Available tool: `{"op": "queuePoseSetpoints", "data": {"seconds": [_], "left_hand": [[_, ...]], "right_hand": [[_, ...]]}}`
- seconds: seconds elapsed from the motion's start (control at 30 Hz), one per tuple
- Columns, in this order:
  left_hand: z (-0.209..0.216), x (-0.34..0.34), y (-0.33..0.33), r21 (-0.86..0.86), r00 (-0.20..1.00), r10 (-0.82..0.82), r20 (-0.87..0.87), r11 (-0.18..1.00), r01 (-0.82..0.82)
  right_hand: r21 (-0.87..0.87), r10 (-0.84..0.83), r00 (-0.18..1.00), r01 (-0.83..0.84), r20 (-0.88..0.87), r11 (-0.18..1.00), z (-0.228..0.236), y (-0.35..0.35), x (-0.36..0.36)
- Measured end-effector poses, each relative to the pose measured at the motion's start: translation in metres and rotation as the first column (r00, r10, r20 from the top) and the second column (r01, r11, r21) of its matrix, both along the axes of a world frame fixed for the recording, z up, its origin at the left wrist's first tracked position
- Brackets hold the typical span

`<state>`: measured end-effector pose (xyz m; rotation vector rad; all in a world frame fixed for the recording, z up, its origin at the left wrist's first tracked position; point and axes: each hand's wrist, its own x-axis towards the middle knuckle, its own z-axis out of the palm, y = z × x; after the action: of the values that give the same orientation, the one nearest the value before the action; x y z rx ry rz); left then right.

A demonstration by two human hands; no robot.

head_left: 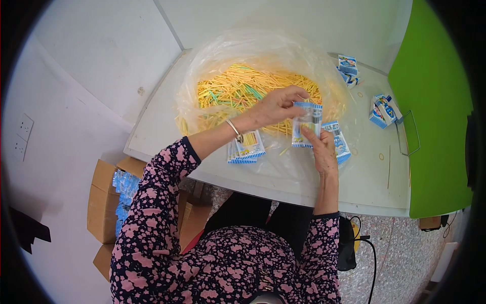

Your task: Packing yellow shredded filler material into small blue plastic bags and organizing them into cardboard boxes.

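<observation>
My right hand (322, 149) grips a small clear packet (315, 129) with blue striped ends, its thumb lying across the front. My left hand (278, 107) is at the packet's top edge, fingers and thumb curled together; what they pinch is too small to make out. Behind my right hand more blue-and-white packets (340, 147) show; whether they are held or lie on the table I cannot tell. Below my left wrist sits a small stack of similar packets (248, 147). Beyond both hands, a large clear plastic bag (202, 63) spreads open around many thin yellow sticks (238, 81), some of them green.
Blue-and-white packets (386, 109) lie at the right, others (348, 66) farther back. A wire handle (418, 139) stands by the green panel (435, 101). Loose rings and a thin stick (389, 167) are on the white table (374, 187). Lower left, a cardboard box (104, 202) contains blue wrappers (125, 190).
</observation>
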<state>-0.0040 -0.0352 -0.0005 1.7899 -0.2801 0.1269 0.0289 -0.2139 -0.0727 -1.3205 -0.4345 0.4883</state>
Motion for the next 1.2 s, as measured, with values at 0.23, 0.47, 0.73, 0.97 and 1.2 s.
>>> {"op": "queuePoseSetpoints", "data": {"seconds": [0.23, 0.47, 0.73, 0.97, 1.2], "left_hand": [[-0.02, 0.004, 0.061, 0.869, 0.99, 0.125, 0.07, 0.48, -0.122], [-0.046, 0.013, 0.052, 0.947, 0.967, 0.061, 0.249, 0.194, -0.256], [-0.045, 0.023, 0.076, 0.917, 0.974, 0.086, 0.208, 0.33, -0.224], [-0.053, 0.017, 0.056, 0.951, 0.97, 0.094, 0.226, 0.193, -0.24], [-0.047, 0.023, 0.055, 0.957, 0.971, 0.08, 0.225, 0.171, -0.236]], "right_hand": [[0.127, -0.095, 0.993, 0.103, -0.072, 0.986, -0.002, 0.002, 0.006], [0.165, -0.095, 0.989, 0.113, -0.111, 0.98, -0.002, 0.003, 0.003], [0.15, -0.039, 0.993, 0.056, -0.113, 0.987, -0.003, 0.004, 0.004], [0.138, -0.011, 0.992, 0.029, -0.128, 0.99, -0.005, 0.004, 0.004], [0.107, 0.0, 0.996, 0.01, -0.095, 0.994, -0.003, 0.005, 0.001]]}}
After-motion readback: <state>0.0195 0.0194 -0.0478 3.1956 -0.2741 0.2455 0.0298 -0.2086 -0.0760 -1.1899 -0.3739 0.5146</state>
